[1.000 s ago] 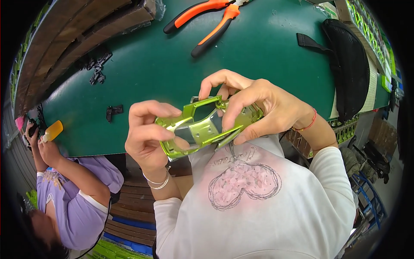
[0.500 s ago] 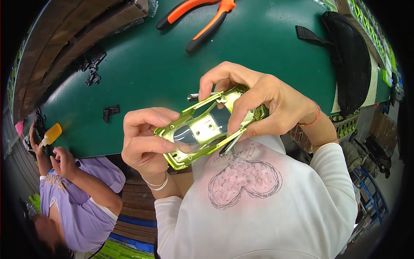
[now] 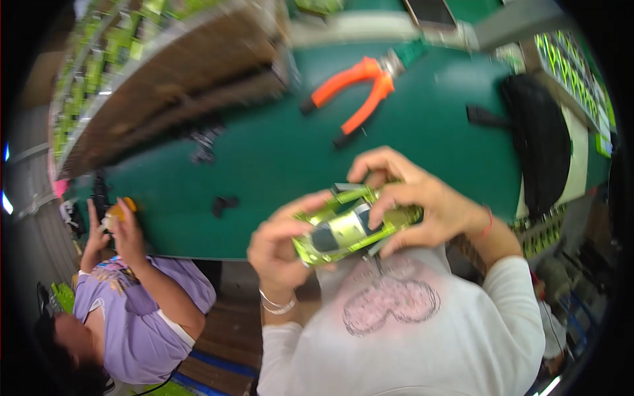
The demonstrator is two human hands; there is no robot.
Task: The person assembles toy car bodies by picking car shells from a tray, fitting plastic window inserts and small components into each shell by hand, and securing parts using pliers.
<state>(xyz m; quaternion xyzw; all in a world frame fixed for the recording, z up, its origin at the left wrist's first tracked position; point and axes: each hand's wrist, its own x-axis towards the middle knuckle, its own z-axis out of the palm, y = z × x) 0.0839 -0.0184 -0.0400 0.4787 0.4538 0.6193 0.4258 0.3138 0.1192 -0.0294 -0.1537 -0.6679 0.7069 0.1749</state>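
Observation:
A shiny lime-green toy car body shell [image 3: 345, 229] with dark clear windows is held in front of my chest, its side doors swung outward. My left hand [image 3: 277, 247] grips its left end between thumb and fingers. At the other end, the fingers of my right hand [image 3: 429, 204] are wrapped around the shell, with fingertips by the open door on the far side. Motion blur hides fine detail on the shell. Beyond my hands, pliers [image 3: 360, 92] with orange and black handles lie on the green table [image 3: 436, 125].
Small black parts [image 3: 224, 206] lie on the table, left of my hands. A brown box [image 3: 185, 92] stands at the far left, beside racks of green parts [image 3: 125, 46]. On the right lies a black pouch [image 3: 543, 142]. A co-worker in purple [image 3: 142, 303] handles a yellow-orange bottle [image 3: 122, 208].
The view has shifted, showing more of the table's far side and the whole pliers. Both hands still hold the shell, which appears lower and farther right. The co-worker's hands have closed around the bottle.

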